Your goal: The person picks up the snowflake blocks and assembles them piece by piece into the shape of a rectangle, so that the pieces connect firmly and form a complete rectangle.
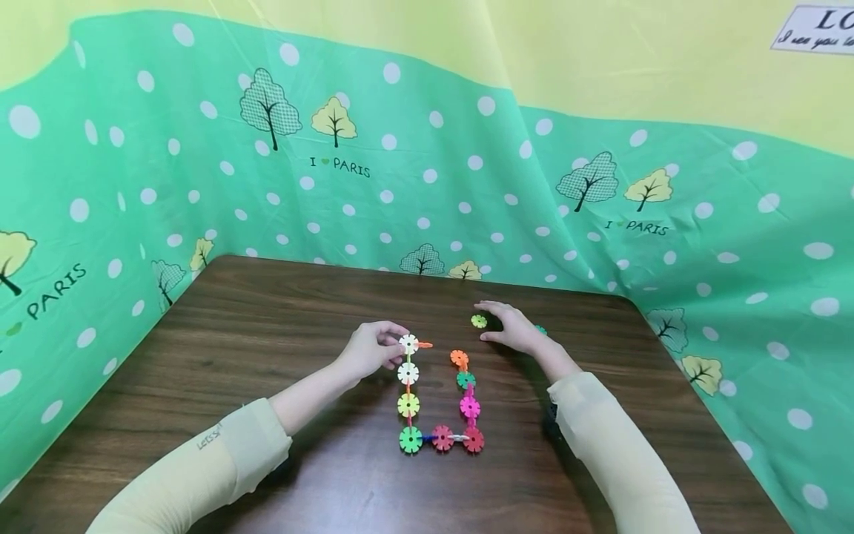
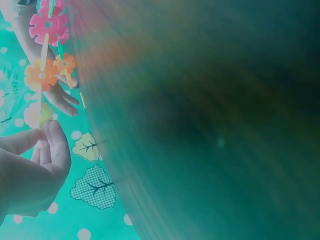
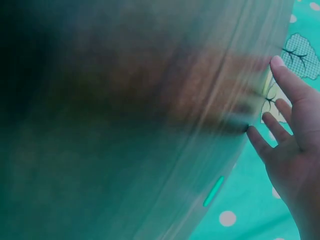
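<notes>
Notched plastic building discs, joined edge to edge, form a U-shaped chain on the table. At the top of its left side is a white disc [image 1: 409, 344], which my left hand [image 1: 369, 350] pinches between thumb and fingers; an orange disc [image 1: 425, 345] seen edge-on sticks out from it. The right side ends in another orange disc [image 1: 459, 358]. Farther back, my right hand [image 1: 512, 327] spreads its thumb and fingers around a loose yellow-green disc [image 1: 479, 321], with a gap visible between. In the right wrist view, the fingers [image 3: 260, 142] look extended and hold nothing.
A loose green disc [image 1: 541, 330] lies behind the right wrist, partly hidden by it. Dark brown wood makes up the tabletop [image 1: 300, 297]. Beyond its far edge hangs a green and yellow printed curtain [image 1: 414, 111].
</notes>
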`<state>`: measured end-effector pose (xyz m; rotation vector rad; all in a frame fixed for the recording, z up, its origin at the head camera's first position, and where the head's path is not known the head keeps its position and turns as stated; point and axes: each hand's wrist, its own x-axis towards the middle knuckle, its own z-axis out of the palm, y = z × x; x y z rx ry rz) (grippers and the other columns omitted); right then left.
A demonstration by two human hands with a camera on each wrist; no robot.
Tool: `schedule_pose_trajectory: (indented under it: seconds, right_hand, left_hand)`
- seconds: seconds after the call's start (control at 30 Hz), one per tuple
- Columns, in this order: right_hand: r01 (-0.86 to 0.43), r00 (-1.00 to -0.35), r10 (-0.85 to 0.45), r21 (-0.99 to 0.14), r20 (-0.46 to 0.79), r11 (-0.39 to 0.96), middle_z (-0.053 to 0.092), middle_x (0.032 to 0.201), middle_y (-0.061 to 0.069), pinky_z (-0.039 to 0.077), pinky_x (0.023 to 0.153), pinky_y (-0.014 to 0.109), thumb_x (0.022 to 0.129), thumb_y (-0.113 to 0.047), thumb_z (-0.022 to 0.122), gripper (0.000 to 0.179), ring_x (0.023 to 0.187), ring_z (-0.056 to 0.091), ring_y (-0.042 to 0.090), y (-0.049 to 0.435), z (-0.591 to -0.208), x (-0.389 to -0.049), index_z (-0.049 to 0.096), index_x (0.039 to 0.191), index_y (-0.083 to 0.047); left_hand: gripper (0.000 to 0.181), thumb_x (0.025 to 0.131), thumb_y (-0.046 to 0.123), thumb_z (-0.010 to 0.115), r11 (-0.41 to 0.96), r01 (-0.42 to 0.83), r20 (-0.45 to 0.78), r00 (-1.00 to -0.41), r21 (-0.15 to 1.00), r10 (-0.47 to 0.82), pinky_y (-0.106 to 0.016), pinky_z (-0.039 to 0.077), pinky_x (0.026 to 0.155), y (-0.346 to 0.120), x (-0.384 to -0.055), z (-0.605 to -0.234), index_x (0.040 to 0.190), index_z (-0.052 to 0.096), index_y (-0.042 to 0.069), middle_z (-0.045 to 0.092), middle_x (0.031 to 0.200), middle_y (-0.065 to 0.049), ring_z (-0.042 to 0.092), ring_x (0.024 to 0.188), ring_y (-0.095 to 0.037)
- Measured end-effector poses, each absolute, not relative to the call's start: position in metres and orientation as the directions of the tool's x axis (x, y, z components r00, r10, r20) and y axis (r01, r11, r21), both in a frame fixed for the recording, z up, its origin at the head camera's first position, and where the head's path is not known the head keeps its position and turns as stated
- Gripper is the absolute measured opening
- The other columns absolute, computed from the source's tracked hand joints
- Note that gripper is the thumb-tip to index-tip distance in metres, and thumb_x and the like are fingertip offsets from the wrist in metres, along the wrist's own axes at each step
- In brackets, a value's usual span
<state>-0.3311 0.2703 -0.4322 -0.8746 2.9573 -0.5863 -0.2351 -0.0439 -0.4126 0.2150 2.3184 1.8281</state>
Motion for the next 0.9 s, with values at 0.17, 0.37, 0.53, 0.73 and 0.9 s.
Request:
schedule_pose_trajectory:
  seconds: [0.17,0.37,0.53,0.73,0.9]
  right_hand:
    - [-0.525,-0.843,-0.531,-0.334,0.079,0.783,0.051,0.136,0.018,0.037,0.103,0.051,0.088,-0.015,0.067,0.051,0.127,0.044,0.035,0.271,-0.433,-0.336,0.05,0.134,-0.004]
    - [-0.53,-0.839,-0.538,-0.329,0.073,0.781,0.06,0.125,0.014,0.042,0.099,0.048,0.087,-0.009,0.066,0.038,0.121,0.052,0.033,0.27,-0.432,-0.34,0.06,0.125,-0.006]
    - [-0.508,-0.854,-0.516,-0.325,0.069,0.798,0.063,0.12,0.013,0.044,0.097,0.048,0.086,-0.013,0.069,0.033,0.118,0.054,0.032,0.268,-0.431,-0.341,0.064,0.119,-0.008]
    - [-0.556,-0.829,-0.548,-0.275,0.113,0.784,0.065,0.113,0.014,0.046,0.092,0.047,0.086,-0.01,0.069,0.027,0.109,0.058,0.032,0.264,-0.43,-0.34,0.067,0.112,-0.003]
    - [-0.579,-0.814,-0.566,-0.257,0.131,0.774,0.064,0.11,0.015,0.05,0.084,0.043,0.084,-0.008,0.07,0.029,0.099,0.061,0.029,0.261,-0.428,-0.339,0.067,0.112,-0.001]
  left_hand:
    - [0.027,0.084,-0.001,0.066,0.235,-0.005,-0.06,-0.972,0.972,0.226,-0.035,0.057,0.063,-0.044,-0.235,-0.413,0.111,0.065,0.004,0.068,0.08,-0.01,0.064,0.063,-0.015]
    - [0.028,0.084,0.0,0.067,0.246,-0.007,-0.065,-0.971,0.969,0.228,-0.037,0.057,0.063,-0.044,-0.236,-0.413,0.111,0.065,0.004,0.067,0.082,-0.012,0.064,0.061,-0.018]
    - [0.026,0.085,-0.001,0.066,0.236,-0.008,-0.065,-0.97,0.972,0.234,-0.039,0.057,0.064,-0.044,-0.236,-0.413,0.11,0.065,0.003,0.068,0.081,-0.012,0.064,0.063,-0.018]
    - [0.026,0.084,0.0,0.066,0.255,-0.002,-0.063,-0.971,0.967,0.233,-0.039,0.057,0.064,-0.044,-0.235,-0.411,0.11,0.065,0.003,0.067,0.08,-0.009,0.064,0.06,-0.018]
    - [0.026,0.084,0.001,0.067,0.257,-0.003,-0.065,-0.97,0.967,0.234,-0.037,0.057,0.063,-0.044,-0.235,-0.412,0.11,0.065,0.003,0.067,0.08,-0.01,0.063,0.06,-0.017]
